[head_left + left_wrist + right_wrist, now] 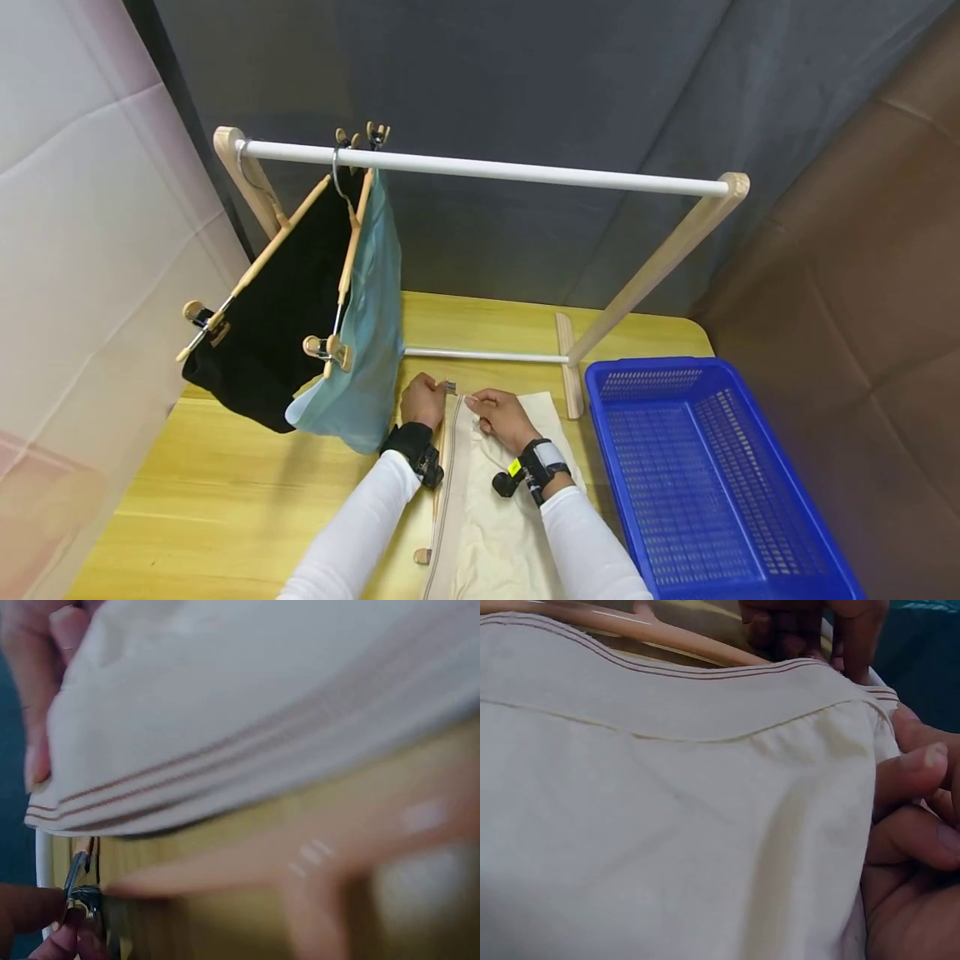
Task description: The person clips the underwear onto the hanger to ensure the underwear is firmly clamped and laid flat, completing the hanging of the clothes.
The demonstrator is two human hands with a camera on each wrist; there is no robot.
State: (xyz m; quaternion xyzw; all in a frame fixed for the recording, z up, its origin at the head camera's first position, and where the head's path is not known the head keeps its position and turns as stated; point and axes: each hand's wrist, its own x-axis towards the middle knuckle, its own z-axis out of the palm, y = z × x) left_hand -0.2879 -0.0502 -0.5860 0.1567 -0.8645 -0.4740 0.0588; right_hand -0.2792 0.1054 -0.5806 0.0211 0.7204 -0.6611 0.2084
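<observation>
A cream cloth garment (525, 533) with striped edging lies on the table, its kind not plain. Along its left edge lies a wooden clip hanger (225, 859). My left hand (423, 402) pinches the hanger's far clip (88, 898) between thumb and fingers. The near clip (422, 556) rests on the table beside the cloth's edge. My right hand (504, 417) pinches the far corner of the cream garment, close to the left hand. In the right wrist view, the right fingers (911, 776) hold the corner's edge, and the garment hides part of the hanger.
A wooden rack with a white rail (480, 168) stands behind the hands. A black garment (277, 308) and a light-blue garment (378, 333) hang on clip hangers at its left. A blue plastic basket (603, 433) stands to the right. The table (225, 500) is yellow wood.
</observation>
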